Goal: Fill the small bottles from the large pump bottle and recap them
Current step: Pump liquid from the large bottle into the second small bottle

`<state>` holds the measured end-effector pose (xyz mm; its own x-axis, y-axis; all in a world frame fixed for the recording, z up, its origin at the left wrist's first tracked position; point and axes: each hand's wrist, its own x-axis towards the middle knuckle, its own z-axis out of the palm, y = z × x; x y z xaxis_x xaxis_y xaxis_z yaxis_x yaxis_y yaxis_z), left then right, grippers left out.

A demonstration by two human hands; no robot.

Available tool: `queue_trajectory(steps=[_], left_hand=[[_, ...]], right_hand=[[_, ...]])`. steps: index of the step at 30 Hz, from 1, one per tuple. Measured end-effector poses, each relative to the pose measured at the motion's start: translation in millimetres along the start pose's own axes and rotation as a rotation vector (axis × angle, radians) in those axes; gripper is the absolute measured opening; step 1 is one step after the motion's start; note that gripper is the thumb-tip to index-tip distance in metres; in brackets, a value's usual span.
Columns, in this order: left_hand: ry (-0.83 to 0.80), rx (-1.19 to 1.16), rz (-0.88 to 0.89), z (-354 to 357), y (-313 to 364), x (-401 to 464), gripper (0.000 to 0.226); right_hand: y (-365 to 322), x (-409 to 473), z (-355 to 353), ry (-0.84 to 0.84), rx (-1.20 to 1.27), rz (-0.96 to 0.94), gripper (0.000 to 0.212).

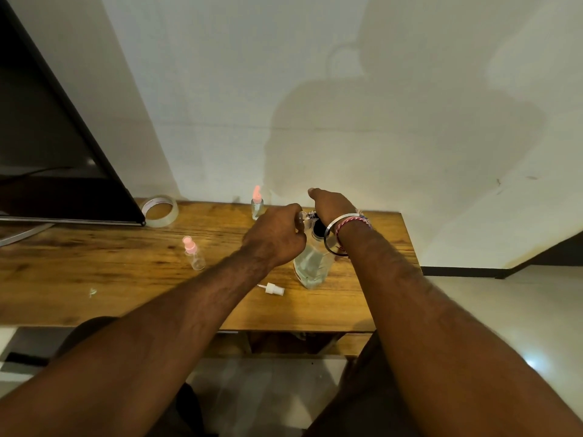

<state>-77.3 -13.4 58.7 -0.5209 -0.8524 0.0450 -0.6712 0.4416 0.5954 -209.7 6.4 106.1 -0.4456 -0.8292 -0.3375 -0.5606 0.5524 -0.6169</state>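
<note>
Centre right: the large pump bottle stands on the table, with the left hand and right hand meeting over its top.
Near edge: a loose white spray cap lies just beside the bottle base, towards the front.
Left centre: a small capped bottle stands alone, with bare wood around it.
Rear: a second small bottle stands close to the wall.
Far left: a monitor and a tape roll block the rear corner.
Front left: bare table surface, apart from a small scrap.
</note>
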Motion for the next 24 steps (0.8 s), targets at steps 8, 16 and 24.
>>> queue_trajectory(steps=[8, 16, 24], left_hand=[[-0.016, -0.006, -0.012, -1, 1, -2, 0.015], [0.003, -0.018, -0.009, -5, 5, 2, 0.019], [-0.003, -0.020, -0.011, -4, 4, 2, 0.018]], right_hand=[[0, -2, 0, 0.035, 0.125, 0.072, 0.047], [-3, 2, -11, -0.115, 0.449, 0.198, 0.079], [-3, 2, -8, -0.064, 0.420, 0.149, 0.062]])
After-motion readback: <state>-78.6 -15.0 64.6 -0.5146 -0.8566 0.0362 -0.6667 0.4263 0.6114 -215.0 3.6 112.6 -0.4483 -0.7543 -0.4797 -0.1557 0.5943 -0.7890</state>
